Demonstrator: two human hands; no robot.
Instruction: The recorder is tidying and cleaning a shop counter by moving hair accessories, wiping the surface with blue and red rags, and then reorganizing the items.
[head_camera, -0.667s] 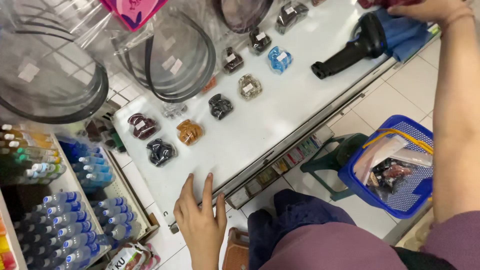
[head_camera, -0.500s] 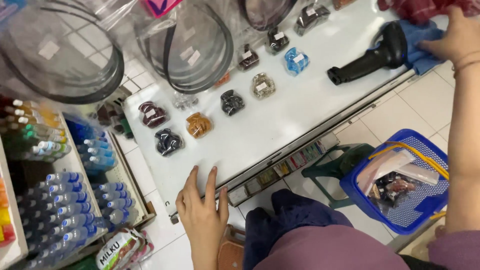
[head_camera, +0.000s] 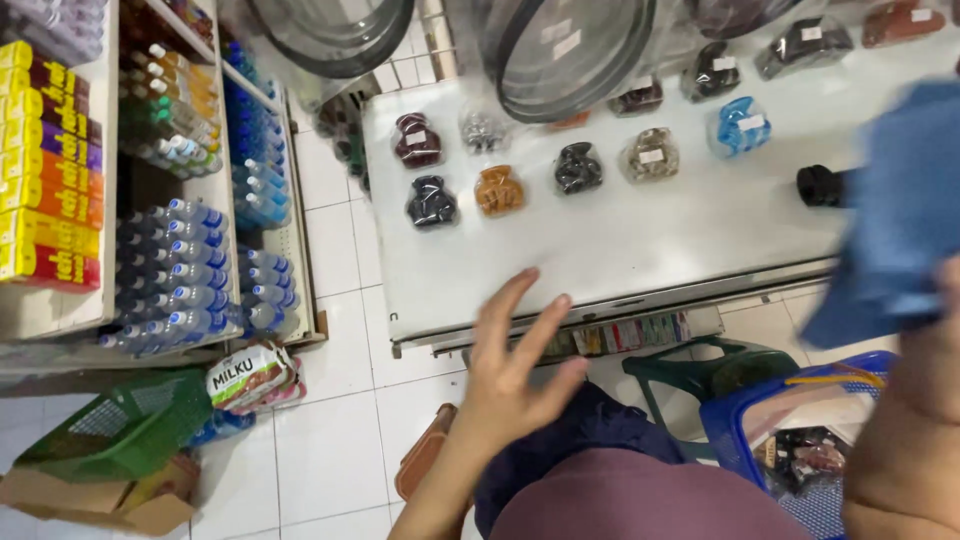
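The white table fills the upper middle of the frame. At the right edge your right hand grips a blue cloth, blurred, raised over the table's right end. Your left hand, at lower centre, is spread open and holds nothing, hovering at the table's near edge. Small bagged hair clips lie in rows above it.

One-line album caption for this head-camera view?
Left hand hovers at a white table edge; right hand lifts a blue cloth.
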